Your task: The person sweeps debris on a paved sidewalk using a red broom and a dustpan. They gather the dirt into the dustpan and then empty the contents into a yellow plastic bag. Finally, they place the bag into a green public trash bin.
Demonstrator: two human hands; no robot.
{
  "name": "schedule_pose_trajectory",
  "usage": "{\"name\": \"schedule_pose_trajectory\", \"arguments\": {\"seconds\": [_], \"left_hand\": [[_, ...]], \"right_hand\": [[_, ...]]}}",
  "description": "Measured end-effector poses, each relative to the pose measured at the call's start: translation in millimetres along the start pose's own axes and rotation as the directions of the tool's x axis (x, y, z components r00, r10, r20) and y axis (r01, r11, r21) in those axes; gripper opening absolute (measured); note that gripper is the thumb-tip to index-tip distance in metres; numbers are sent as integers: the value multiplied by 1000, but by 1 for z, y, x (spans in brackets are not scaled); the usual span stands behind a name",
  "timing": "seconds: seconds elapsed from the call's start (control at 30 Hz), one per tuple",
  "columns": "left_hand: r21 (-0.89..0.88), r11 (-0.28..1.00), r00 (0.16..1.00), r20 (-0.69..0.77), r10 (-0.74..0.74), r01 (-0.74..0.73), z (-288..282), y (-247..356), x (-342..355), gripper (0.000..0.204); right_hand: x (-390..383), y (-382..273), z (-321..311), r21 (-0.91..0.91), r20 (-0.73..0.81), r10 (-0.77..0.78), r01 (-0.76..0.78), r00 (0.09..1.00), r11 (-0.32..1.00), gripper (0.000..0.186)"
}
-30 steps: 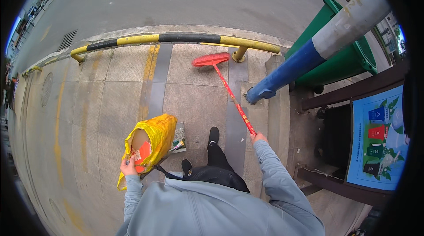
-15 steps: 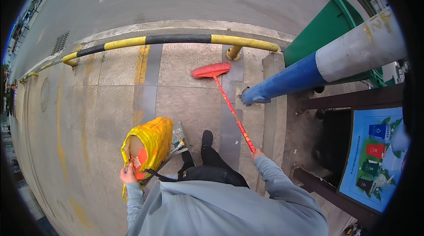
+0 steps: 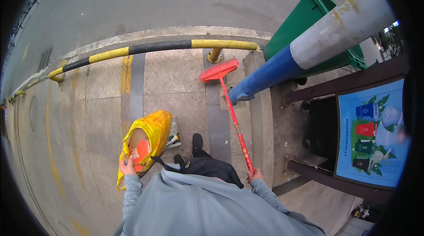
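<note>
Two closed grips: left hand (image 3: 128,167) on one bag (image 3: 160,131), right hand (image 3: 255,175) on one broom (image 3: 233,118)

Grey-blue long-sleeved jacket (image 3: 172,205), black shoes (image 3: 197,142)

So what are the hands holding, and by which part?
Left hand: yellow bag, by its open rim. Right hand: red broom, by the near end of its handle.

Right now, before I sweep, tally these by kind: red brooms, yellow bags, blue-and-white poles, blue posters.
Red broom, in the right hand: 1
Yellow bag, at the left hand: 1
Blue-and-white pole: 1
Blue poster: 1
Total: 4
</note>
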State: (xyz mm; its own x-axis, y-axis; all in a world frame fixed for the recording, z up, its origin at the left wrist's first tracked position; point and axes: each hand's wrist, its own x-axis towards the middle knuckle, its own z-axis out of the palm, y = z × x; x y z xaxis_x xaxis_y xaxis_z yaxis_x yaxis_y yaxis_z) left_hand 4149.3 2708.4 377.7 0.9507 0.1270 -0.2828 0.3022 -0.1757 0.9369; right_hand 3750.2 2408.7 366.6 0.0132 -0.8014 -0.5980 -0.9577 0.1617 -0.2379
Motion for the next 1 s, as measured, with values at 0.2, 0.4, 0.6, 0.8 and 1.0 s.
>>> {"name": "schedule_pose_trajectory", "arguments": {"seconds": [0.2,0.4,0.6,0.8,1.0], "left_hand": [[-73,997,999,-17,-29,28,-14,-8,-4,14],[-32,995,989,-111,-101,98,-33,-28,-3,14],[-43,990,973,-183,-138,132,-33,-19,-15,22],[-77,988,972,-186,-144,132,-44,-30,-11,17],[67,996,988,-146,-44,54,-51,-29,-11,14]], "right_hand": [[52,-132,-2,6,-138,-43,44,989,999,31],[70,-194,59,248,-72,-34,51,997,967,23],[56,-231,59,392,117,-114,60,987,918,22],[84,-190,26,418,133,-197,125,971,900,25],[102,-193,23,582,176,-165,32,971,812,29]]}}
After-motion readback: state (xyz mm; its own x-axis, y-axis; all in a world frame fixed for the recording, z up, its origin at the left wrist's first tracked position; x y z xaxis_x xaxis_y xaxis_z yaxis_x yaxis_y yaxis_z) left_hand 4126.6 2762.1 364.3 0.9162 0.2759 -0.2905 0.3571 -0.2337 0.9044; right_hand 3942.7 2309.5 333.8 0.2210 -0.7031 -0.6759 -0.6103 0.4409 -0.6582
